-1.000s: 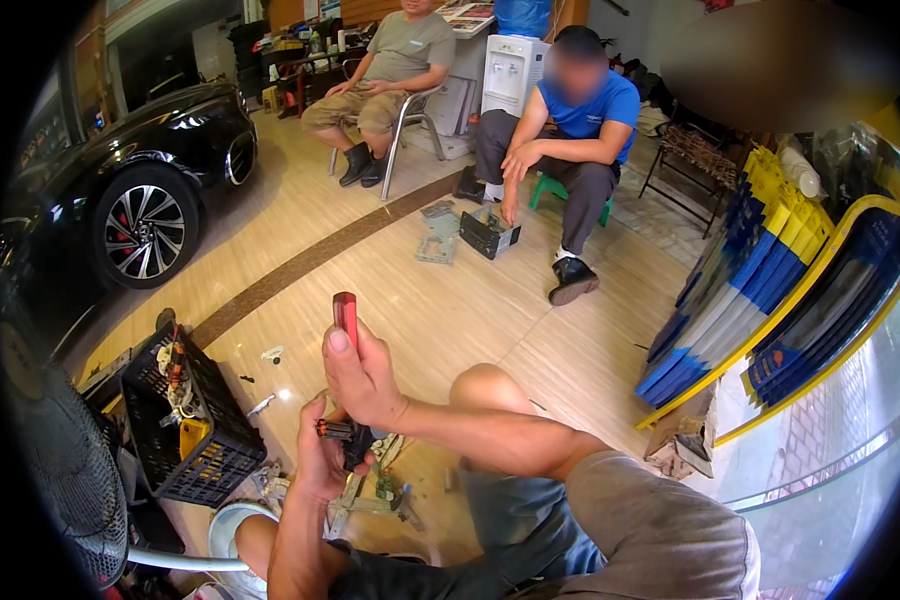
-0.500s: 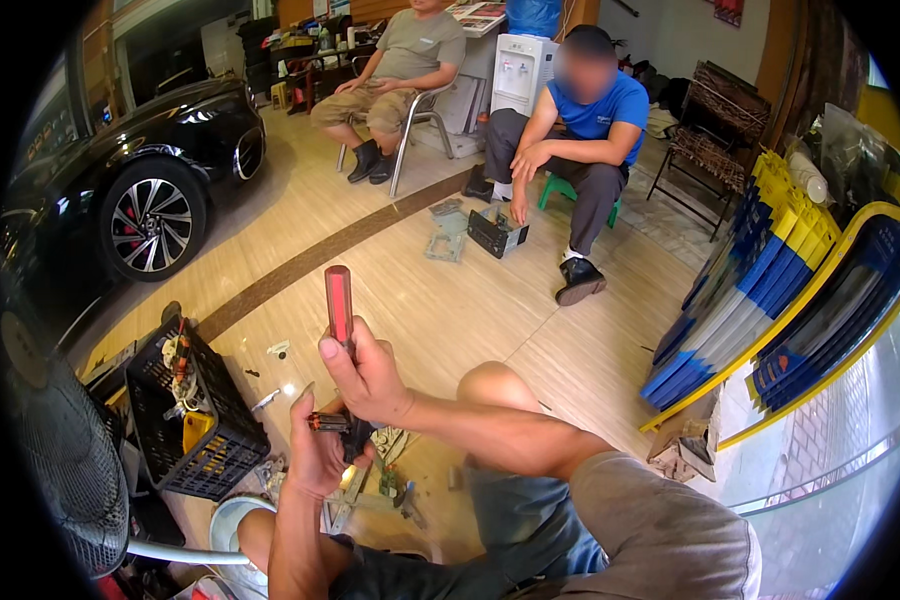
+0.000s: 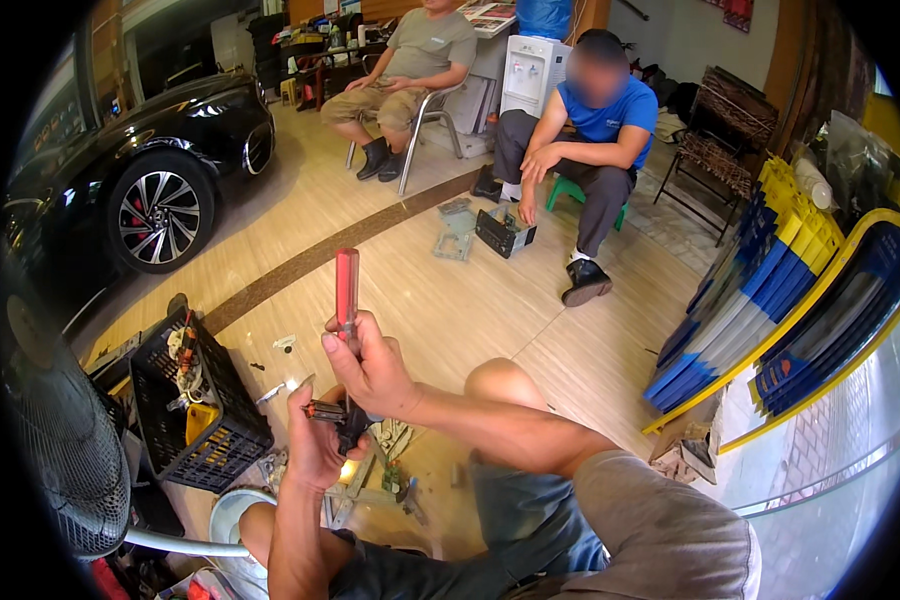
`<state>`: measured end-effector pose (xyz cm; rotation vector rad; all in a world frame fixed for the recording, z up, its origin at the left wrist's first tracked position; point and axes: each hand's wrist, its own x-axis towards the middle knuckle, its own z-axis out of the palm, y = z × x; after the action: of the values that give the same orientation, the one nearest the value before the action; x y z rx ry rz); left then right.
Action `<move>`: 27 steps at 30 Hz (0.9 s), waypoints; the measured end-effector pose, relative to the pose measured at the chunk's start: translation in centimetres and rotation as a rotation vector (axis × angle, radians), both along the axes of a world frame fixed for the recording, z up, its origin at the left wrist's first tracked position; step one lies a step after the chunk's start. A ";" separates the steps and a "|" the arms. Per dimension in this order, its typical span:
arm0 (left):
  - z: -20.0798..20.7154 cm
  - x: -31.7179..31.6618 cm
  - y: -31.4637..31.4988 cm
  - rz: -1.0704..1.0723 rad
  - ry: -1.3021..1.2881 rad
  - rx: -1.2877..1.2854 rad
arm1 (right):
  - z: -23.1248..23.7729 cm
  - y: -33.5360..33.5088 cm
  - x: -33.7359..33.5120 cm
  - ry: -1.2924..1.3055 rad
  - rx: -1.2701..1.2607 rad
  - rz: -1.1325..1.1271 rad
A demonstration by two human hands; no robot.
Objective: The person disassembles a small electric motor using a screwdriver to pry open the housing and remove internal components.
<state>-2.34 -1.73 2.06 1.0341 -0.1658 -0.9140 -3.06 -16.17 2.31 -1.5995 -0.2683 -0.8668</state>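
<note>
A screwdriver with a red handle stands nearly upright in my right hand, the fingers closed round its lower part. Just below, my left hand grips a small black part with orange-brown strips. The screwdriver's shaft and tip are hidden by my right hand, so I cannot tell whether it touches the part. On the floor beneath my hands lie metal frame pieces and a green circuit board piece.
A black plastic crate with tools sits at the left, beside a fan and a pale basin. Ahead, a person in blue sits by a box-shaped car unit. A yellow-framed rack stands right; a black car is at far left.
The whole view has shifted slightly. My right hand and the screwdriver have moved a little, the handle now more upright. Both hands keep their hold.
</note>
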 end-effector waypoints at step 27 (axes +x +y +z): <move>0.0 0.8 0.3 0.022 0.000 0.074 | -0.3 0.5 0.0 0.028 -0.146 0.003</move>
<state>-1.50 -1.40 2.08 1.1022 -0.1212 -0.9059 -3.10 -15.65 1.96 -1.7445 -0.3198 -0.8377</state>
